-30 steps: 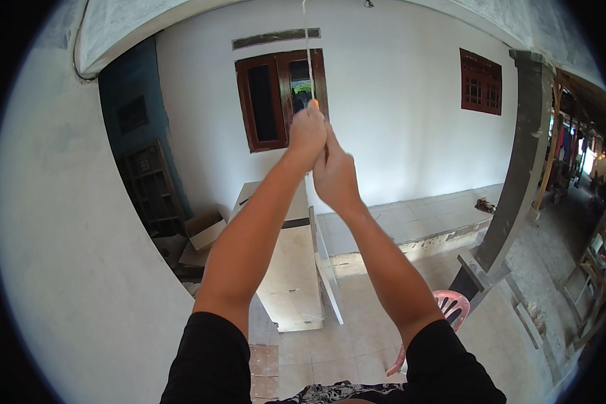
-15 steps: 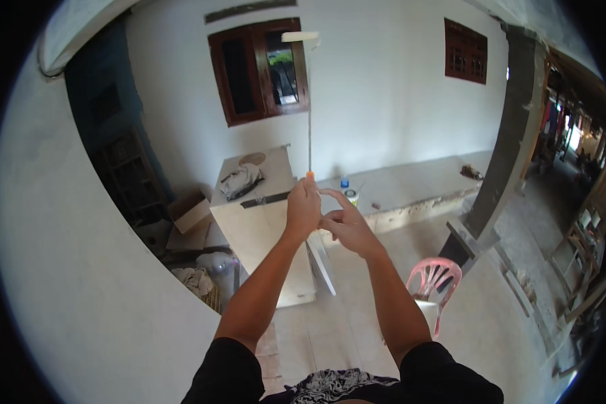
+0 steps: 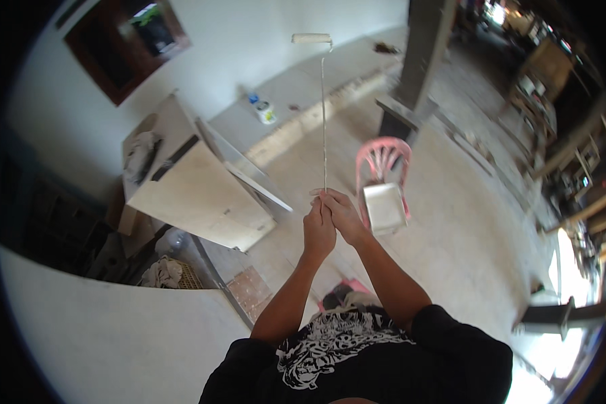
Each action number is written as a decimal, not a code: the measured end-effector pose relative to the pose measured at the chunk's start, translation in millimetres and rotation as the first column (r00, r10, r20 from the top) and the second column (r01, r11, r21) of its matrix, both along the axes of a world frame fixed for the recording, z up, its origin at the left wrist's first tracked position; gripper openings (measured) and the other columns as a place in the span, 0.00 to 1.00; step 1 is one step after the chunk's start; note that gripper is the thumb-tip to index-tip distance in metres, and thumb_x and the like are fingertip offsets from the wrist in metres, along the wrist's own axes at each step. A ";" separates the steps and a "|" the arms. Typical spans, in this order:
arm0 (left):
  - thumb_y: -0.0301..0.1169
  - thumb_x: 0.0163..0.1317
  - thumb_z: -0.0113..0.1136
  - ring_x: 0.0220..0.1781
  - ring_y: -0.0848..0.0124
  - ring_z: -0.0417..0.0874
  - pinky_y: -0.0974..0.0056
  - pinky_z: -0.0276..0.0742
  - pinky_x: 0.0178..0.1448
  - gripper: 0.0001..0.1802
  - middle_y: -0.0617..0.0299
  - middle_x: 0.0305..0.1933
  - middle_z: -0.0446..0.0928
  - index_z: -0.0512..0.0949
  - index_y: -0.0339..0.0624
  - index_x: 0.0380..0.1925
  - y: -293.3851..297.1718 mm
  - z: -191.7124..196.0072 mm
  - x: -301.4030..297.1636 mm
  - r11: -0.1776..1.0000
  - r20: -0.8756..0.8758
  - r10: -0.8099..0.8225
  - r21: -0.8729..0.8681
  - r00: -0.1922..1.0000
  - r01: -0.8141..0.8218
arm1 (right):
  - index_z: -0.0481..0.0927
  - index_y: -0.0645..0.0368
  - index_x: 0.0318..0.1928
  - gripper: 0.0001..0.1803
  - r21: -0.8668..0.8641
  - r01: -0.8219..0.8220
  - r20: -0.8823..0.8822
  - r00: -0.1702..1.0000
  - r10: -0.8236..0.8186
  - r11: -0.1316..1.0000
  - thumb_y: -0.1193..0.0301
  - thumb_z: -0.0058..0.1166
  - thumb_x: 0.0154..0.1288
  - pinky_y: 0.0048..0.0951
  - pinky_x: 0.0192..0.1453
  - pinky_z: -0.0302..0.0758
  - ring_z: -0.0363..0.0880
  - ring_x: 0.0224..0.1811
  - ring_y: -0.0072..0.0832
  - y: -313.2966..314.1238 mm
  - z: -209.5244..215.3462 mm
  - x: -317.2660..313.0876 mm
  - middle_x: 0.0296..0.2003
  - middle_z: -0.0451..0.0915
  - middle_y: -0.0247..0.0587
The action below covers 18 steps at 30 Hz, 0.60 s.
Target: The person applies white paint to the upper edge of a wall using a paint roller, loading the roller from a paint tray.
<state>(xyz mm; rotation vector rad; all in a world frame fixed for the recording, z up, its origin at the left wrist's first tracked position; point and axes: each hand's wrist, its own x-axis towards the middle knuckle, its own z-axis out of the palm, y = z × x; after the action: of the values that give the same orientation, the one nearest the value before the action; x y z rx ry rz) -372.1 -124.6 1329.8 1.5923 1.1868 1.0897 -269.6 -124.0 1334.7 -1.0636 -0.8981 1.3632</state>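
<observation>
A paint roller [image 3: 312, 38] with a pale sleeve on a long thin pole points away from me, its head held out far ahead. My left hand [image 3: 319, 234] is wrapped round the lower end of the pole. Closed on the pole just above and to the right is my right hand [image 3: 341, 215], touching the left one. The handle itself is hidden inside my fingers. To the right of my hands stands a pink plastic chair [image 3: 383, 149]. A pale, shallow paint tray [image 3: 386, 207] rests on its seat.
A pale cabinet [image 3: 198, 195] with crumpled cloth [image 3: 141, 151] stands to the left. Behind it run a low ledge [image 3: 296, 84] with a white tub [image 3: 266, 114], and a white wall [image 3: 242, 40] with a brown window [image 3: 124, 47]. A grey pillar [image 3: 424, 57] rises beyond the chair.
My view has turned right and downward, bringing the chair and tray nearer the middle. The right hand, earlier with spread fingers beside the handle, has closed on the pole. The roller still points ahead.
</observation>
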 end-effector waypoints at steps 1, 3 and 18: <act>0.35 0.82 0.42 0.32 0.42 0.86 0.48 0.77 0.34 0.19 0.36 0.32 0.83 0.79 0.31 0.51 2.8 -18.9 12.0 0.999 -0.004 -0.038 -0.033 0.999 0.038 | 0.83 0.63 0.56 0.20 -0.033 0.038 -0.004 0.999 -0.038 0.999 0.60 0.47 0.85 0.25 0.55 0.76 0.79 0.46 0.21 0.9 -17.6 11.1 0.42 0.82 0.35; 0.34 0.81 0.43 0.35 0.40 0.87 0.47 0.79 0.36 0.19 0.34 0.34 0.83 0.79 0.31 0.53 5.3 -56.0 36.0 0.987 0.018 -0.097 -0.127 0.995 0.099 | 0.84 0.63 0.54 0.20 -0.137 0.093 -0.030 0.995 -0.098 0.986 0.59 0.46 0.86 0.25 0.54 0.76 0.79 0.46 0.22 -0.9 -53.4 33.6 0.41 0.82 0.35; 0.32 0.79 0.43 0.52 0.35 0.85 0.42 0.81 0.54 0.22 0.28 0.50 0.82 0.73 0.31 0.65 2.5 -267.2 237.3 0.914 -0.077 -0.333 -0.272 0.940 0.301 | 0.81 0.65 0.49 0.20 -0.420 0.373 -0.131 0.877 -0.462 0.828 0.61 0.42 0.86 0.27 0.40 0.76 0.76 0.33 0.21 3.1 -299.7 246.2 0.31 0.77 0.33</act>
<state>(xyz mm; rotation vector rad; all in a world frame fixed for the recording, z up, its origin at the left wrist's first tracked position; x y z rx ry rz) -134.9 -122.2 1062.7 1.5940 1.0511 0.6102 -23.4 -120.9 1035.0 -1.2794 -0.1974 1.2703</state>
